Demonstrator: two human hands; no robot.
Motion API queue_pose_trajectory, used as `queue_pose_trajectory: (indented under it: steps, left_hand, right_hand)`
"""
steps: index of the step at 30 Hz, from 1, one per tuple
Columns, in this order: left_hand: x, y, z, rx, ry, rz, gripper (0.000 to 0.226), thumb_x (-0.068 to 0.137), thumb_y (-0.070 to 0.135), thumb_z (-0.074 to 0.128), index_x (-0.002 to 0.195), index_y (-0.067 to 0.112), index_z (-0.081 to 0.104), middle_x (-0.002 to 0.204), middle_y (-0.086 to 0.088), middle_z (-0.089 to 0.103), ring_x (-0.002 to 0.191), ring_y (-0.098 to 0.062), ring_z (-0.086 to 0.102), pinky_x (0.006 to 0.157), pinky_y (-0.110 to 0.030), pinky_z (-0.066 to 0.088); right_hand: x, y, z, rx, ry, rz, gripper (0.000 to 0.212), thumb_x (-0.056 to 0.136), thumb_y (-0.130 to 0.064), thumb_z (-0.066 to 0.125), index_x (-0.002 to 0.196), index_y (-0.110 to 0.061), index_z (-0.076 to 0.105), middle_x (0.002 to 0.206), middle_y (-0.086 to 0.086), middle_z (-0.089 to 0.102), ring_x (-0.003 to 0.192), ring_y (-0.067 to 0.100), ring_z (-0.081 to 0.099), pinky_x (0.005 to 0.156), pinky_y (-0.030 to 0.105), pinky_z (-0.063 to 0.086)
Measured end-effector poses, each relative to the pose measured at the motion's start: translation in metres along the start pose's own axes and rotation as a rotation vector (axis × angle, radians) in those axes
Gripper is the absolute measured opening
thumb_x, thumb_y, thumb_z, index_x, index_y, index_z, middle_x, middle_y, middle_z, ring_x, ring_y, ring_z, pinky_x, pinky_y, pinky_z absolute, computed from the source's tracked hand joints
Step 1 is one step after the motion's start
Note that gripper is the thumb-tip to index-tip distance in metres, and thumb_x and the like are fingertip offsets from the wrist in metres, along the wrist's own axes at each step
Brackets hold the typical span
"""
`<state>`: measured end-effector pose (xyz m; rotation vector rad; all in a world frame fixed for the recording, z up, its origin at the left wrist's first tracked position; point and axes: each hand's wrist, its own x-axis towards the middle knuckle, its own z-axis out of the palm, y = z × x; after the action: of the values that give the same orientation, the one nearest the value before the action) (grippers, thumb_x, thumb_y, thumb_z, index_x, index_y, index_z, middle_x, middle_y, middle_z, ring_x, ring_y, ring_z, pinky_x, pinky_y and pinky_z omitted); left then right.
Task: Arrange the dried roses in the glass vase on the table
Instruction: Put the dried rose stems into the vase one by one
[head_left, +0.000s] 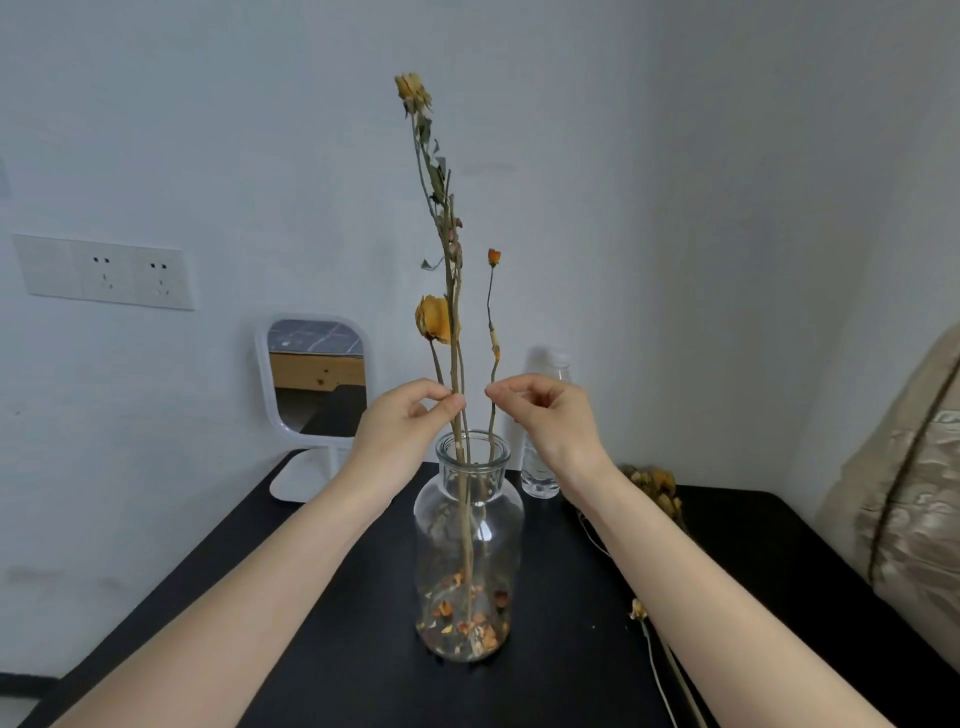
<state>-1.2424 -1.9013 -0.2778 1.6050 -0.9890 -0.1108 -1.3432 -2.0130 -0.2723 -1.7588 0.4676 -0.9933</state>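
Dried roses (452, 291) stand in the glass vase (467, 545), whose mouth sits just below the fingers; loose petals (467, 626) lie on its floor, well beneath them. The left hand (400, 421) pinches the tall stems, its fingers (457, 401) closed on them. The right hand (545, 415) pinches the thin stem of the small orange bud (494, 255), its fingers (493, 391) closed on it as well.

The stems look brittle, so a hard pinch or a sideways bend may snap them, and the blooms high above the fingers may shed. A sideways pull on the tall stems could also tip the vase, and both forearms pass close beside it.

Below the fingers lies a black worktop (311, 649). To their right lie a loose stem (636, 610), a white cable (660, 680) and a heap of dried flowers (654, 486). Beyond the fingers stands a clear bottle (540, 467), with a white-framed mirror (317, 374) to the left. Sockets (104, 273) sit on the pale wall, farther left.
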Motion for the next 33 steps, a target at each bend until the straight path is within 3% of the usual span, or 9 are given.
queue_pose_trajectory:
  steps: [3, 10, 16, 19, 22, 27, 30, 33]
  left_hand:
    - [-0.003, -0.007, 0.004, 0.097, -0.040, -0.033, 0.008, 0.085, 0.031, 0.062, 0.082, 0.026, 0.067, 0.054, 0.016, 0.052, 0.057, -0.004, 0.048, 0.055, -0.020, 0.034]
    - [-0.003, -0.010, 0.005, 0.292, -0.018, 0.010, 0.016, 0.081, 0.033, 0.067, 0.081, 0.020, 0.075, 0.064, 0.018, 0.055, 0.065, -0.001, 0.050, 0.056, -0.016, 0.034]
    - [-0.014, -0.003, 0.003, 0.383, 0.122, 0.091, 0.015, 0.079, 0.036, 0.069, 0.076, 0.021, 0.068, 0.055, 0.015, 0.048, 0.055, -0.004, 0.049, 0.053, -0.016, 0.030]
    - [-0.031, 0.001, 0.006, 0.334, 0.127, 0.117, 0.021, 0.080, 0.038, 0.066, 0.071, 0.020, 0.061, 0.048, 0.008, 0.048, 0.049, -0.006, 0.049, 0.055, -0.017, 0.037]
    - [-0.058, 0.002, 0.023, 0.224, 0.001, 0.111, 0.023, 0.081, 0.041, 0.061, 0.068, 0.023, 0.059, 0.046, 0.004, 0.050, 0.045, -0.004, 0.049, 0.053, -0.020, 0.038]
    - [-0.099, -0.013, 0.082, 0.218, -0.355, 0.002, 0.022, 0.085, 0.040, 0.059, 0.068, 0.026, 0.060, 0.040, 0.013, 0.049, 0.042, -0.001, 0.046, 0.054, -0.023, 0.040]
    - [-0.110, -0.028, 0.118, 0.261, -0.523, -0.089, 0.019, 0.086, 0.040, 0.056, 0.077, 0.025, 0.063, 0.045, 0.010, 0.051, 0.047, -0.003, 0.049, 0.061, -0.028, 0.047]
    - [-0.112, -0.040, 0.150, 0.287, -0.576, -0.172, 0.018, 0.086, 0.038, 0.056, 0.080, 0.022, 0.062, 0.058, 0.008, 0.055, 0.062, -0.013, 0.055, 0.070, -0.032, 0.049]
  right_hand:
    - [-0.005, 0.007, 0.001, -0.029, -0.022, 0.002, 0.006, 0.081, -0.021, 0.072, 0.075, -0.023, 0.072, 0.087, 0.028, 0.064, 0.077, 0.023, 0.057, 0.082, 0.028, 0.051]
    - [-0.014, 0.018, 0.001, -0.130, -0.062, 0.014, 0.007, 0.082, -0.021, 0.070, 0.076, -0.020, 0.072, 0.090, 0.031, 0.065, 0.078, 0.032, 0.059, 0.086, 0.042, 0.051]
    - [-0.017, 0.019, -0.007, -0.104, -0.040, 0.023, 0.009, 0.081, -0.021, 0.072, 0.074, -0.023, 0.068, 0.067, 0.008, 0.053, 0.062, 0.015, 0.047, 0.066, 0.025, 0.045]
    - [-0.023, 0.019, -0.014, -0.074, -0.030, 0.017, 0.008, 0.082, -0.020, 0.070, 0.075, -0.022, 0.066, 0.060, 0.002, 0.044, 0.057, 0.012, 0.040, 0.060, 0.022, 0.039]
    - [-0.034, 0.024, -0.029, -0.068, -0.003, 0.014, 0.005, 0.085, -0.019, 0.067, 0.080, -0.016, 0.066, 0.060, -0.001, 0.044, 0.059, 0.011, 0.042, 0.063, 0.019, 0.039]
    - [-0.061, 0.051, -0.077, -0.249, 0.063, 0.071, 0.009, 0.088, -0.023, 0.063, 0.087, -0.015, 0.067, 0.064, -0.007, 0.057, 0.061, 0.004, 0.052, 0.057, 0.007, 0.042]
    - [-0.081, 0.072, -0.117, -0.409, 0.162, 0.152, 0.011, 0.089, -0.027, 0.061, 0.087, -0.018, 0.068, 0.067, -0.010, 0.059, 0.063, 0.002, 0.054, 0.059, 0.013, 0.039]
    - [-0.098, 0.093, -0.155, -0.537, 0.204, 0.284, 0.011, 0.089, -0.029, 0.061, 0.090, -0.019, 0.067, 0.075, -0.003, 0.064, 0.070, 0.010, 0.059, 0.059, 0.017, 0.041]
